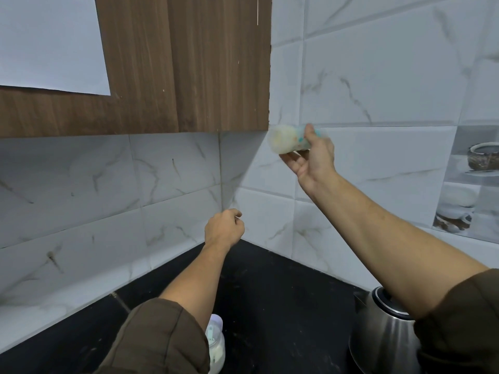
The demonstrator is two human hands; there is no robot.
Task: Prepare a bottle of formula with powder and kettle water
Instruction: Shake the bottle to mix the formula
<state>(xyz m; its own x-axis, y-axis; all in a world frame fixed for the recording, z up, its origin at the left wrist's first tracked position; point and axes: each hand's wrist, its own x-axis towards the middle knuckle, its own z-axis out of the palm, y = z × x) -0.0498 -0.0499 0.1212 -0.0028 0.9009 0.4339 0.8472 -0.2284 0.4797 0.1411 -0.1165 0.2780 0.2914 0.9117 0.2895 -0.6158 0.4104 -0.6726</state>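
My right hand is raised in front of the tiled wall and grips a baby bottle lying on its side. The bottle holds milky white liquid and is motion-blurred. My left hand hovers lower, over the black counter, curled into a loose fist with nothing visible in it. A steel kettle with a black lid stands at the bottom right, partly hidden by my right forearm. A white container with pale contents sits at the bottom centre, half covered by my left sleeve.
A wooden wall cabinet hangs at the upper left, its lower edge close to the bottle. Marble-look tiles form a corner behind the counter. A decorative tile shows on the right wall.
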